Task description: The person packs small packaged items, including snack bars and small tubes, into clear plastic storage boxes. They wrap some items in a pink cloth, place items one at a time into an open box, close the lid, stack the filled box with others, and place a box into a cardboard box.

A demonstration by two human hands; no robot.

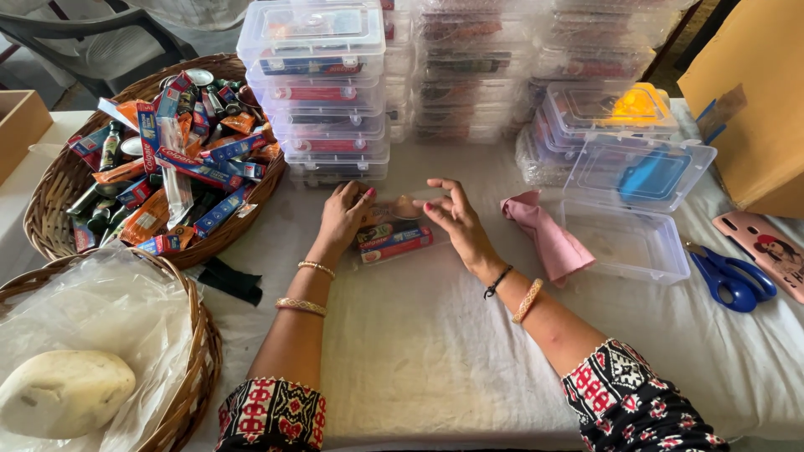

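Note:
My left hand [343, 216] rests on the left end of a clear plastic box [394, 236] lying on the white cloth. Small toiletry cartons in red and blue show through the box. My right hand [456, 216] hovers over the right end of the same box with fingers spread, fingertips touching its lid area. Whether the lid is fully down I cannot tell. Both wrists wear bangles.
A wicker basket [50, 213] of toiletry cartons and small bottles sits left. A second basket [197, 351] holds plastic sheeting and a pale stone. Stacks of clear boxes [314, 92] stand behind. An open empty box [624, 243], pink cloth [548, 238], blue scissors [733, 276] and phone [766, 251] lie right.

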